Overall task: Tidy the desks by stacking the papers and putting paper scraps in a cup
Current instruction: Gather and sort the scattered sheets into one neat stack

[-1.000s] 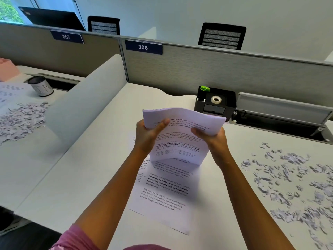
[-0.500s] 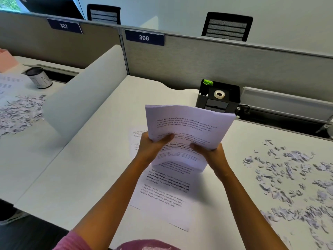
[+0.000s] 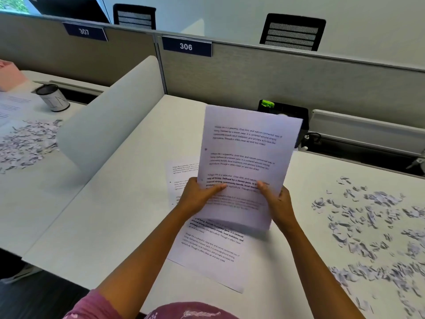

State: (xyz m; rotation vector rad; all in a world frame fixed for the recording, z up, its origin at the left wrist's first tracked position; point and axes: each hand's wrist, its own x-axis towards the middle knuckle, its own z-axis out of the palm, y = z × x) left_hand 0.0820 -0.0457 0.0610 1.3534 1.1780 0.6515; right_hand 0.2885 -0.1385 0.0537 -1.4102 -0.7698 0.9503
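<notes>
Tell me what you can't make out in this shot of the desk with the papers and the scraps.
All in the head view:
- Black desk organizer: mostly hidden behind the held papers.
- Sheets on the desk: their middle is covered by the held papers and both the left hand and the right hand, so their count is unclear.
- Paper scraps: cut off by the right edge.
- Cup: inside too dark to see.
</notes>
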